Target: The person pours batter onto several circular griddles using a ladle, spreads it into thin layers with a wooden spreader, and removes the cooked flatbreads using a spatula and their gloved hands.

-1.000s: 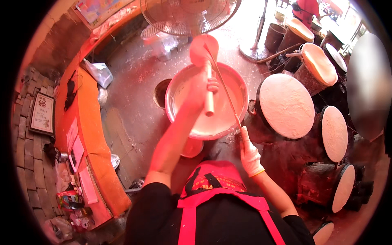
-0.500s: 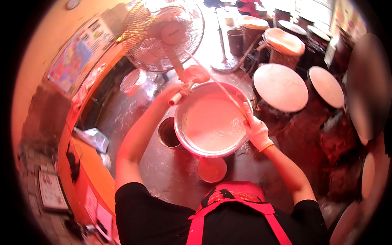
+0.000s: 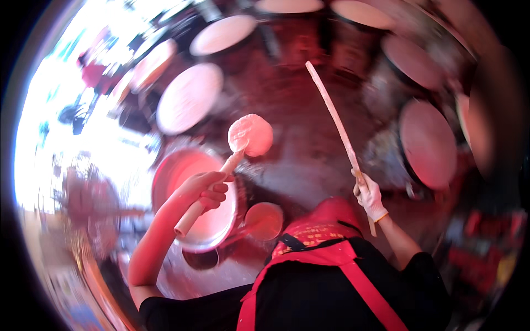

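My bare left hand (image 3: pixel 205 191) is wrapped round the thick pale handle of a ladle (image 3: pixel 249 135), whose round bowl looks full of or coated with pale batter. The ladle's head lies beyond the far right rim of a big metal basin (image 3: pixel 238 208). Pale batter (image 3: pixel 212 227) fills that basin, partly hidden behind my left forearm and hand. Off to the right, my gloved right hand (image 3: pixel 368 194) grips a long thin stick (image 3: pixel 337 118), smeared pale along its length. The stick slants up and leftward above the dark floor, apart from the basin.
A smaller round container (image 3: pixel 264 220) stands beside the basin, near my apron. Round pale-topped griddles ring the space: one far left (image 3: pixel 190 99), one beyond it (image 3: pixel 223 35), one at the right (image 3: pixel 428 144). A blurred fan (image 3: pixel 91 198) is at the left. A person in red (image 3: pixel 95 71) is farther off.
My view has swung rightward, so the basin now lies left. The ladle and stick have moved away from the basin, the stick now lifted clear of the batter.
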`<action>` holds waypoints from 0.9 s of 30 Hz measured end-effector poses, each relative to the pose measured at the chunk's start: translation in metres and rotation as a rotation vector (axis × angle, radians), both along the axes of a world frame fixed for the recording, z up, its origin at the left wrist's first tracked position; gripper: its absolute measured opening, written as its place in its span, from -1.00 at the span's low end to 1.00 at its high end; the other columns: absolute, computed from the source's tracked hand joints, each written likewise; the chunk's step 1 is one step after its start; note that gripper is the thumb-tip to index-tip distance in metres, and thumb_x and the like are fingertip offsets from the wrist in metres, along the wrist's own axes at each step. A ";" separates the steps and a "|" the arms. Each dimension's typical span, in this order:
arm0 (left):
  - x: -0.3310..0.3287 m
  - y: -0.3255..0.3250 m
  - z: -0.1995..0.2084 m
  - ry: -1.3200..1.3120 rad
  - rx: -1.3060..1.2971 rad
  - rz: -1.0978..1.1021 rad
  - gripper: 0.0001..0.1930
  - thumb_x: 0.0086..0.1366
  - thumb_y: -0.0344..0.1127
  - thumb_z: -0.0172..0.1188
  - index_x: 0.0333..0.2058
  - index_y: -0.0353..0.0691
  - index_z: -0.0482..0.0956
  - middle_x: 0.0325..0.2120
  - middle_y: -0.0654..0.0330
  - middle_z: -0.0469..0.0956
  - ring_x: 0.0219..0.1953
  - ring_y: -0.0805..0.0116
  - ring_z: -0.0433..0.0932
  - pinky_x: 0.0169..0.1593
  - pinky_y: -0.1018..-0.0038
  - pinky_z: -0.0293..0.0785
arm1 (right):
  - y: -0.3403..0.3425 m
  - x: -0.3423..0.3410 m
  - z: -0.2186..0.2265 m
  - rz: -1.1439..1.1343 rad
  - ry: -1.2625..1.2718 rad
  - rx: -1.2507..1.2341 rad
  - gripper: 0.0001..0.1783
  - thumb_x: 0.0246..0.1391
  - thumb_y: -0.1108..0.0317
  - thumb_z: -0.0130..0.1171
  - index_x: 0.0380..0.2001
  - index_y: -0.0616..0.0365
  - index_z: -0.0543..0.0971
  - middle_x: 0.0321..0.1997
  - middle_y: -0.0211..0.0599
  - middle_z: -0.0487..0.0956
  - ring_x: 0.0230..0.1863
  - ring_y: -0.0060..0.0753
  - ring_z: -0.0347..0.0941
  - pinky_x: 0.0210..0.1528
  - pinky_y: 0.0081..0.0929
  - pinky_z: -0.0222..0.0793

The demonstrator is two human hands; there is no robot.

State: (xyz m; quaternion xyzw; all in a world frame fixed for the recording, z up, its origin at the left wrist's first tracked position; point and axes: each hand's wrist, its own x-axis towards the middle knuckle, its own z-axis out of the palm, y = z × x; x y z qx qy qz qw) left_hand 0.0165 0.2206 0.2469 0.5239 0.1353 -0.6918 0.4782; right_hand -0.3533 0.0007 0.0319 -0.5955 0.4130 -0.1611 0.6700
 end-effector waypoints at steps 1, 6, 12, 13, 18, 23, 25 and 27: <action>-0.006 -0.029 -0.004 0.126 -0.050 -0.100 -0.72 0.37 -0.33 -0.06 -0.03 -0.39 0.28 -0.58 0.34 0.26 -0.71 0.68 0.19 -0.74 0.78 0.13 | 0.002 -0.027 0.004 -0.102 -0.027 0.036 -0.40 0.24 -0.12 -0.07 0.08 0.16 0.44 -0.66 -0.50 0.39 -0.73 -0.76 0.21 -0.68 -0.71 0.07; -0.087 -0.198 0.006 -0.048 -0.251 -0.663 -0.67 0.32 -0.41 -0.08 0.03 -0.41 0.31 -0.58 0.36 0.27 -0.70 0.67 0.19 -0.72 0.74 0.10 | 0.022 -0.114 0.038 -0.404 -0.106 -0.112 -0.37 0.26 -0.15 -0.14 0.06 0.20 0.46 -0.65 -0.50 0.39 -0.76 -0.79 0.18 -0.72 -0.74 0.04; -0.244 -0.338 0.004 -1.038 -0.844 -1.134 -0.74 0.14 -0.45 0.09 -0.15 -0.28 0.42 -0.54 0.26 0.45 -0.68 0.56 0.34 -0.66 0.60 0.23 | -0.009 -0.160 0.112 -0.481 0.285 -1.084 -0.55 0.24 0.23 -0.02 0.20 -0.04 0.36 -0.37 -0.31 0.52 -0.45 -0.29 0.48 -0.38 -0.43 0.40; -0.277 -0.359 0.006 -1.145 -0.941 -1.158 -0.74 0.12 -0.45 0.10 -0.17 -0.30 0.42 -0.54 0.24 0.48 -0.68 0.55 0.39 -0.65 0.59 0.26 | -0.021 -0.183 0.131 -0.505 0.408 -1.027 -0.54 0.23 0.26 -0.02 0.20 -0.09 0.36 -0.34 -0.28 0.51 -0.40 -0.21 0.47 -0.34 -0.40 0.40; -0.359 -0.394 -0.026 -1.246 -1.153 -1.259 -0.76 0.02 -0.46 0.17 -0.28 -0.37 0.48 -0.59 0.16 0.55 -0.61 0.47 0.55 -0.60 0.55 0.38 | -0.031 -0.239 0.105 -0.798 0.355 -0.568 -0.46 0.24 0.36 -0.06 0.29 -0.20 0.26 -0.48 -0.42 0.38 -0.50 -0.52 0.40 -0.44 -0.52 0.34; -0.411 -0.408 -0.086 -0.981 -0.935 -1.188 -0.80 0.03 -0.46 0.17 -0.31 -0.36 0.49 -0.64 0.16 0.55 -0.67 0.49 0.50 -0.63 0.57 0.38 | 0.010 -0.237 0.058 -1.171 -0.341 0.200 -0.51 0.29 0.37 -0.15 0.28 -0.14 0.30 -0.53 -0.67 0.23 -0.64 -0.82 0.01 -0.64 -0.82 -0.06; -0.435 -0.416 -0.121 -0.980 -0.811 -1.193 -0.81 0.00 -0.46 0.19 -0.35 -0.36 0.49 -0.67 0.17 0.52 -0.69 0.44 0.48 -0.62 0.52 0.38 | 0.017 -0.221 0.013 -1.247 -0.419 0.107 -0.50 0.28 0.36 -0.10 0.28 -0.15 0.30 -0.50 -0.68 0.27 -0.63 -0.87 0.04 -0.66 -0.83 -0.07; -0.449 -0.429 -0.162 -1.091 -0.846 -1.149 -0.81 -0.03 -0.46 0.20 -0.38 -0.35 0.48 -0.68 0.17 0.50 -0.68 0.39 0.47 -0.59 0.47 0.38 | 0.015 -0.209 -0.027 -1.289 -0.021 -0.230 -0.48 0.24 0.33 -0.04 0.27 -0.17 0.29 -0.45 -0.45 0.43 -0.53 -0.55 0.36 -0.52 -0.56 0.27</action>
